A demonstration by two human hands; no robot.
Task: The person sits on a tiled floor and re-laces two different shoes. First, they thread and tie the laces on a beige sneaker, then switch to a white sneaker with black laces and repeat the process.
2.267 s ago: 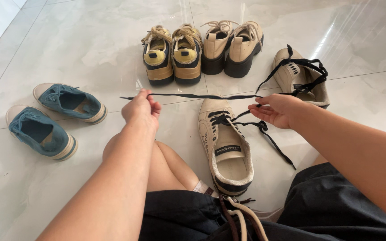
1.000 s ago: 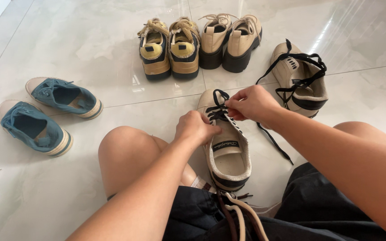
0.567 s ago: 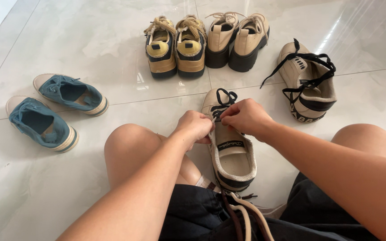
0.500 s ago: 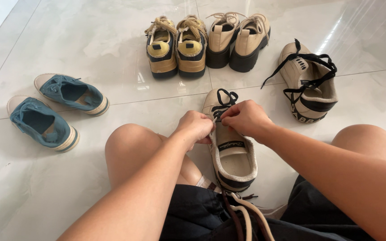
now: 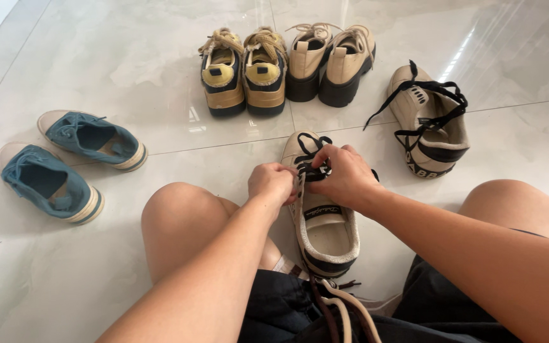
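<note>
A cream sneaker (image 5: 323,223) with a black heel stands on the floor between my knees, toe pointing away. Its black lace (image 5: 309,154) loops over the eyelets near the toe. My left hand (image 5: 272,181) pinches the lace at the shoe's left edge. My right hand (image 5: 342,174) rests over the tongue, fingers closed on the same lace. The two hands nearly touch. The matching cream sneaker (image 5: 428,126) lies to the right, its black lace loose over the opening.
Two blue canvas shoes (image 5: 71,159) sit at the left. A yellow and navy pair (image 5: 244,71) and a beige chunky-soled pair (image 5: 326,58) stand side by side at the back. The floor (image 5: 128,57) is glossy pale tile. My bare knees and dark shorts fill the foreground.
Earlier my hands held the lace stretched wide apart. They came together over the sneaker's eyelets and now work the lace slightly nearer the toe.
</note>
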